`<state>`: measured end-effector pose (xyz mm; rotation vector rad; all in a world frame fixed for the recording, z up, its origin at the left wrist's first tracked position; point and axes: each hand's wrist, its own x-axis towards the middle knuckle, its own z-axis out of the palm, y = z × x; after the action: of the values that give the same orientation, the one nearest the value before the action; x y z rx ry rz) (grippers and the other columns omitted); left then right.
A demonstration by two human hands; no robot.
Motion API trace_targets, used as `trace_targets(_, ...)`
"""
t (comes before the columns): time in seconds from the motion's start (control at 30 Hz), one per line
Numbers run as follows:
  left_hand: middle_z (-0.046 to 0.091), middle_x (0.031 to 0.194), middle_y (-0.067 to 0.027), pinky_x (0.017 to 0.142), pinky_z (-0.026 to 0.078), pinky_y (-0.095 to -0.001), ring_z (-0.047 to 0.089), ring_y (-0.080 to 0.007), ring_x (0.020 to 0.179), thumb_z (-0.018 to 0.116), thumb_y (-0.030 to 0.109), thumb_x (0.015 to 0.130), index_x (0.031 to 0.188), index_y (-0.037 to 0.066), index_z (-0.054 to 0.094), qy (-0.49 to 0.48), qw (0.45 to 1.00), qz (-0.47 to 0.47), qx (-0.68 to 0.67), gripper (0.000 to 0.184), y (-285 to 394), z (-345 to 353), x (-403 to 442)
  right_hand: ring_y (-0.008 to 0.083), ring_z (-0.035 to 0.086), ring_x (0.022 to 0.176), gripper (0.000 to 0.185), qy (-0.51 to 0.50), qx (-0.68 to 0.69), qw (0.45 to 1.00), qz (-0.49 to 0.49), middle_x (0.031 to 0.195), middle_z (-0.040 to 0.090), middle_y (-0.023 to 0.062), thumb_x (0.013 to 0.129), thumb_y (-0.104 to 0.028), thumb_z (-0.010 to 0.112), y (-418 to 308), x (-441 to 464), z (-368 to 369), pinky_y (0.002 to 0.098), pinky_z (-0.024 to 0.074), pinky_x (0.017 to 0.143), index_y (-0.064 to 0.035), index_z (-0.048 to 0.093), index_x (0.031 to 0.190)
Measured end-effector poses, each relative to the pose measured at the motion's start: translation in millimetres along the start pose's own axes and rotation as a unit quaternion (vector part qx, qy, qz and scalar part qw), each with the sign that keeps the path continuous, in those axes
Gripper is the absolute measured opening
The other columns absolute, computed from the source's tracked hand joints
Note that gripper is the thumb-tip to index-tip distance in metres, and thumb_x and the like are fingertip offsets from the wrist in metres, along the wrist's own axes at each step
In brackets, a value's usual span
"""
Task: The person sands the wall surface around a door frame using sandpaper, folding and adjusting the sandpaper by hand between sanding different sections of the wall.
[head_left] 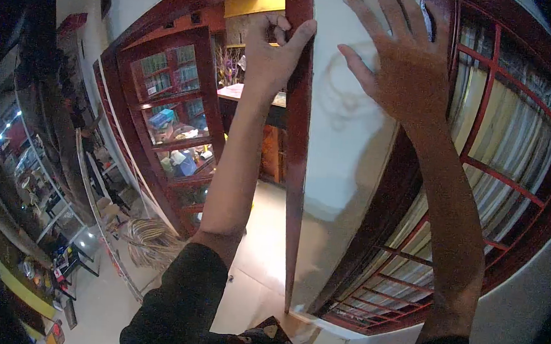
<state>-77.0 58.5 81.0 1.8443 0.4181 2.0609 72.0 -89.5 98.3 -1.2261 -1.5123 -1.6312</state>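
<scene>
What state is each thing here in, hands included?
Paned door: swung open.
Curtains: drawn behind the window grille.
Doorway floor: brightly lit.
Left hand: raised at the door frame, fingers curled.
Right hand: raised by the wall, fingers spread.

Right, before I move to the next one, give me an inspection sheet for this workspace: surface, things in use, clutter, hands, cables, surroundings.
Surface: upright white wall between a dark red door frame and a barred window.
Things in use: nothing clearly held; a bright edge beside the right fingers is too unclear to name.
Clutter: small items at far left, too blurred to name; pale stringy bundle low beside the door.
Hands: left hand at the door frame, fingers bent; right hand spread over the wall, contact unclear.
Cables: nothing seen for certain; faint looped marks on the wall.
Surroundings: door open, lit room beyond, pale floor.
</scene>
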Motion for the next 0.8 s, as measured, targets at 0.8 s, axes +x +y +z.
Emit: trace_targets(0.8, 0.047, 0.068, 0.0017, 0.057, 0.04, -0.025, 0.043, -0.0091, 0.064, 0.083, 0.033, 0.073, 0.08, 0.006, 0.052, -0.069, 0.996, 0.048, -0.037, 0.041, -11.0, -9.1, 22.0, 0.0301, 0.028, 0.141, 0.064, -0.055, -0.023, 0.997, -0.051, 0.15, 0.036, 0.014, 0.085, -0.042, 0.064, -17.6, 33.1, 8.7, 0.058, 0.0173, 0.114, -0.016, 0.045, 0.141)
